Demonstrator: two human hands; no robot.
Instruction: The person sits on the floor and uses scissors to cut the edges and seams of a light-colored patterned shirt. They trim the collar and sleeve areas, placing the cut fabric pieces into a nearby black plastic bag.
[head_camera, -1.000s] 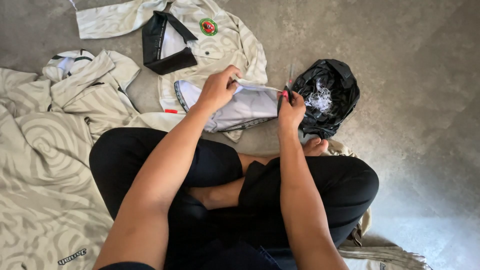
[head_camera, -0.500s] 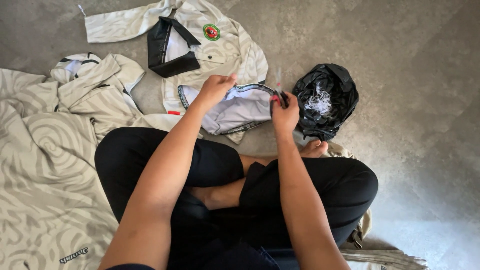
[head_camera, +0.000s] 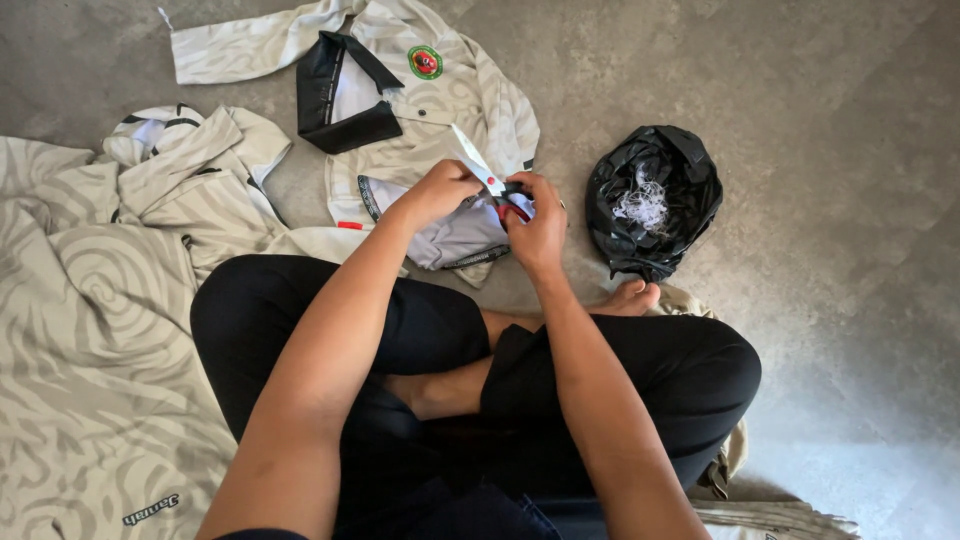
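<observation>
Pale cloth (head_camera: 455, 235) at frame centre is pinched taut by the left hand (head_camera: 440, 190), while the right hand (head_camera: 535, 230) grips red-handled scissors (head_camera: 490, 180); snip close, blades off the fabric.

Garments (head_camera: 400, 90), black bag (head_camera: 655, 200) on concrete floor (head_camera: 830, 120)

Single head view, steep downward, close over lap

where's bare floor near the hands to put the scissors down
Bare grey floor lies right of the black bag and in the patch between that bag and the right hand, above the foot. Left is crowded: beige patterned garments cover the floor, and the shirt fills the space ahead of the left hand.
</observation>
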